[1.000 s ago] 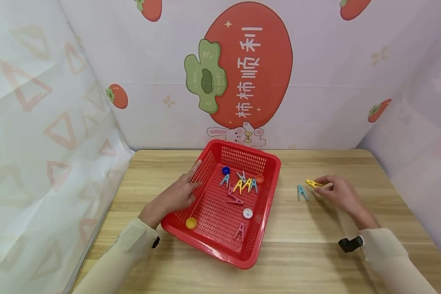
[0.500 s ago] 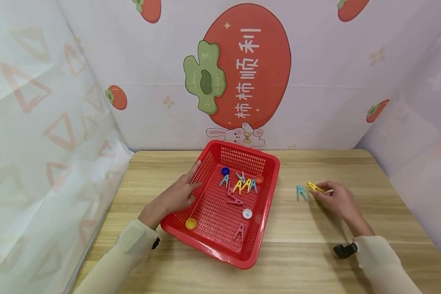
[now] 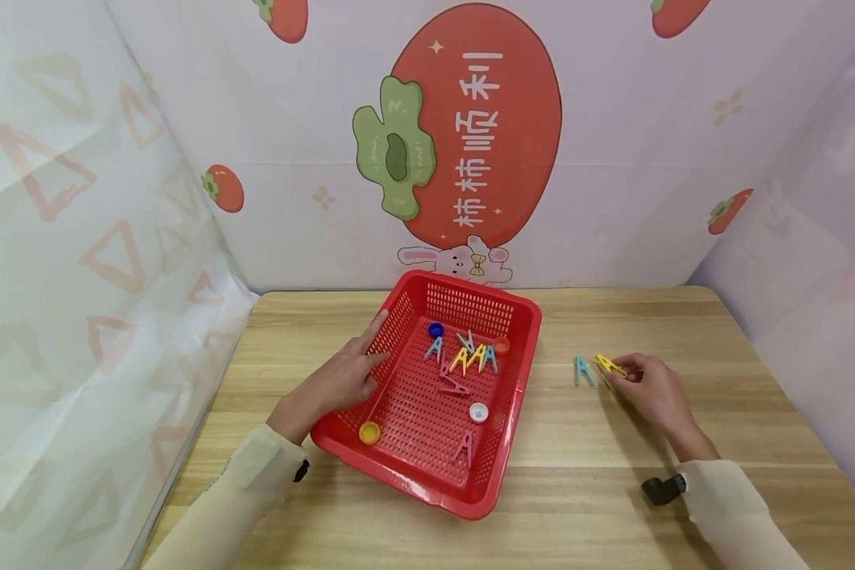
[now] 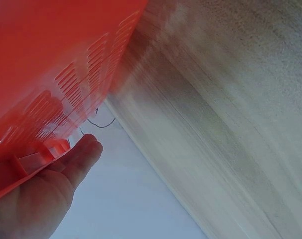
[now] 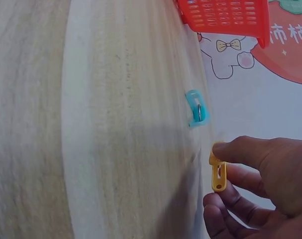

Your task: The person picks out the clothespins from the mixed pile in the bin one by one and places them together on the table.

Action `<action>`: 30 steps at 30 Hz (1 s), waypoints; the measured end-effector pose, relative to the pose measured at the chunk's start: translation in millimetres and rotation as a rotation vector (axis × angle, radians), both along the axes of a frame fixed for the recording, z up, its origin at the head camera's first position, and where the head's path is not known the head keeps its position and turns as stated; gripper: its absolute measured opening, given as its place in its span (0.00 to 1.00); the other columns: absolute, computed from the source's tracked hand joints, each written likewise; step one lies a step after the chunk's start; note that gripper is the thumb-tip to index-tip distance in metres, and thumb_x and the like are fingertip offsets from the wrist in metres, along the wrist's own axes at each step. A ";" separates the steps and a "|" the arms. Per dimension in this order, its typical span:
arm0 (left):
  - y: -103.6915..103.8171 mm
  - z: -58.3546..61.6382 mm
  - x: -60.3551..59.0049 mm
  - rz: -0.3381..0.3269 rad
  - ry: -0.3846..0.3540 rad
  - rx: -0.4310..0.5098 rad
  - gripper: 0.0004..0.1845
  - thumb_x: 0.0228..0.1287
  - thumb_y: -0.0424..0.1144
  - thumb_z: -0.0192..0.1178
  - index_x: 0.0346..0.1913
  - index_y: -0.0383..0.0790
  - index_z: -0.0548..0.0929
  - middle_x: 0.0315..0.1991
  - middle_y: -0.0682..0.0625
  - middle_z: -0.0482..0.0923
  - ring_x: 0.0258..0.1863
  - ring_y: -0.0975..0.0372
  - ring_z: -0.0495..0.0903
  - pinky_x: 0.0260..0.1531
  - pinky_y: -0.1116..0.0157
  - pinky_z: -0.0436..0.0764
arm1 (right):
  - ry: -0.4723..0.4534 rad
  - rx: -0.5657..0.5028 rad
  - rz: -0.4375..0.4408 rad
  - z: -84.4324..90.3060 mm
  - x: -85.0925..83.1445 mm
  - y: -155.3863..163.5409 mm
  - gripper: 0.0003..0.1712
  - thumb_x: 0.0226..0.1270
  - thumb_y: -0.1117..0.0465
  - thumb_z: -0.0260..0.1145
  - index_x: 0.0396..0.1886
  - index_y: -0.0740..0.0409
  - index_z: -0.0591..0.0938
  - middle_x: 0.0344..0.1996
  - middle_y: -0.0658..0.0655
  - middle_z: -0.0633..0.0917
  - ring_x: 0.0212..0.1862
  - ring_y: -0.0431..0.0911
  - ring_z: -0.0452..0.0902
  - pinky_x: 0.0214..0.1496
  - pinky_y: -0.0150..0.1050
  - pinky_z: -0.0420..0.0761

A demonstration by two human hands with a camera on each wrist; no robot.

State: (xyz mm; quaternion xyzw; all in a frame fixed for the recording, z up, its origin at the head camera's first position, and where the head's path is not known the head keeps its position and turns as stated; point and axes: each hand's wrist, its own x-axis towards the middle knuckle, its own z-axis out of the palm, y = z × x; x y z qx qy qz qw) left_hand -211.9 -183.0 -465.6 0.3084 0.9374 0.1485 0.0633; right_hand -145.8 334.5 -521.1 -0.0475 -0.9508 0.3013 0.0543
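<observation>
Your right hand (image 3: 651, 388) pinches a yellow clothespin (image 3: 609, 364) low over the table (image 3: 613, 475) near its right edge, just beside a blue clothespin (image 3: 583, 370) lying flat. Your left hand (image 3: 338, 380) rests with fingers straight on the left rim of the red basket (image 3: 520, 372), mid-table. It looks like a pick-up step; next, carry the yellow one clear over the basket's right rim.

Wooden table (image 3: 613, 491), persimmon-print backdrop (image 3: 473, 127)

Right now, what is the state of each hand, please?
Left hand: open, fingers resting on the red basket rim.
Right hand: pinches the yellow clothespin.
</observation>
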 end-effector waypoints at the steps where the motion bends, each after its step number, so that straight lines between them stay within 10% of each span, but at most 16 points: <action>1: 0.1 0.2 -0.1 0.001 -0.002 0.001 0.30 0.66 0.23 0.64 0.72 0.31 0.81 0.92 0.48 0.31 0.77 0.41 0.71 0.71 0.46 0.83 | 0.001 0.004 -0.005 0.3 0.0 -0.6 0.23 0.76 0.55 0.73 0.55 0.72 0.87 0.39 0.64 0.86 0.39 0.50 0.79 0.39 0.38 0.73; 30: -0.7 -1.3 -1.3 0.016 -0.021 -0.001 0.31 0.67 0.23 0.64 0.74 0.31 0.80 0.92 0.50 0.30 0.76 0.41 0.72 0.66 0.48 0.86 | -0.045 0.021 -0.142 -7.6 2.4 -15.1 0.29 0.74 0.49 0.74 0.55 0.74 0.83 0.39 0.68 0.84 0.39 0.56 0.77 0.37 0.40 0.70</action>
